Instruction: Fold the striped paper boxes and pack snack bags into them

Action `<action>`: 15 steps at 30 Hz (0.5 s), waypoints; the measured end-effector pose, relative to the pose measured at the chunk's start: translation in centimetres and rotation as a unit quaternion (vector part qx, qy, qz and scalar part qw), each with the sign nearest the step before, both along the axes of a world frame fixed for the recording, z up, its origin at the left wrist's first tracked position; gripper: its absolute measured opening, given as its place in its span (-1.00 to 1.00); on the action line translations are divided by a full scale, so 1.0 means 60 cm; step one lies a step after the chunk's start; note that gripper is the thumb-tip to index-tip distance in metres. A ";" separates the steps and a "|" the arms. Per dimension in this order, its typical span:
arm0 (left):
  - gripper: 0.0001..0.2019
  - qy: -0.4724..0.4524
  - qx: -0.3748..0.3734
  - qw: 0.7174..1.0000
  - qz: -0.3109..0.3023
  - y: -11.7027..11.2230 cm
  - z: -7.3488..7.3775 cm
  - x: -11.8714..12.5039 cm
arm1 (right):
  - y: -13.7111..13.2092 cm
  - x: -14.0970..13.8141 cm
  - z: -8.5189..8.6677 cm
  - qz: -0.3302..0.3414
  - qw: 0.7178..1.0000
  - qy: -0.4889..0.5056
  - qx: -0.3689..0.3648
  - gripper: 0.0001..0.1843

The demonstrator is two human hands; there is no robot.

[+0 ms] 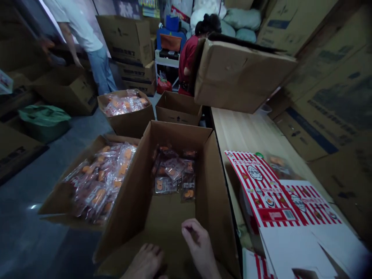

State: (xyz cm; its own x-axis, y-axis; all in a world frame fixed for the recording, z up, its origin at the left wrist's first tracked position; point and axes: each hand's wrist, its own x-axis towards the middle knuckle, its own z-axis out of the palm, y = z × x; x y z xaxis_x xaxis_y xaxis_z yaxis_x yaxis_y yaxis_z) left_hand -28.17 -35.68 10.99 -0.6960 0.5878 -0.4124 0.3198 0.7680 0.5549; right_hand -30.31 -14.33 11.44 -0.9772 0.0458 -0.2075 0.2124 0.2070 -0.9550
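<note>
The clear packets [174, 170] with orange contents lie in a loose group at the far end of an open carton [215, 182]. The governing relation is front to back: the group lies directly ahead of the right hand [198, 245] and slightly to its left, with a stretch of bare carton floor [171, 215] between. The carton's long axis runs away from the wearer. The nearest packet [188, 190] sits at the group's near right corner, its long axis also pointing away from the wearer; the packet [167, 185] beside it, on the left, lies crosswise. The right hand is the nearer of the two.

Hand pose: the right hand is over the near half of the carton, thumb and forefinger loosely curled toward each other. It is released; no item shows in its grasp. The left hand [147, 259] is lower and farther back, at the near end, back upward and fingers pointing forward. Its underside is hidden; whether it grips anything cannot be told.

Adjacent items: on the left, a second box [55, 199] holds a larger heap of similar packets [100, 180]. On the right, striped cardboard sheets [263, 190] lie on the worktop [236, 128].
</note>
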 end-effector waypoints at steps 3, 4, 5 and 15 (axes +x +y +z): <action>-0.58 -0.032 -0.005 0.999 -0.003 0.028 0.018 -0.047 | -0.018 -0.050 -0.066 -0.005 0.997 -0.071 -0.009 -0.72; -0.58 -0.039 -0.010 0.999 -0.004 0.039 0.024 -0.064 | -0.021 -0.064 -0.095 -0.003 0.994 -0.105 -0.002 -0.71; -0.57 -0.042 -0.016 0.999 -0.004 0.049 0.030 -0.081 | -0.024 -0.076 -0.123 0.002 0.990 -0.143 0.016 -0.71; -0.57 -0.057 -0.055 0.996 0.052 0.096 -0.017 -0.183 | 0.016 -0.125 -0.287 0.069 0.919 -0.295 0.251 -0.86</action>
State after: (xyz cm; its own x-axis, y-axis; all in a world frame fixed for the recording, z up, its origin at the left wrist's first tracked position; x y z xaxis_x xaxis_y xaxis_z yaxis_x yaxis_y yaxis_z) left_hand -39.17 -29.93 9.98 -0.6958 0.4621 -0.5499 0.1758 0.8519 0.4934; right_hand -37.83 -13.39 -5.80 -0.7052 0.1641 -0.6897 0.6014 0.6537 -0.4594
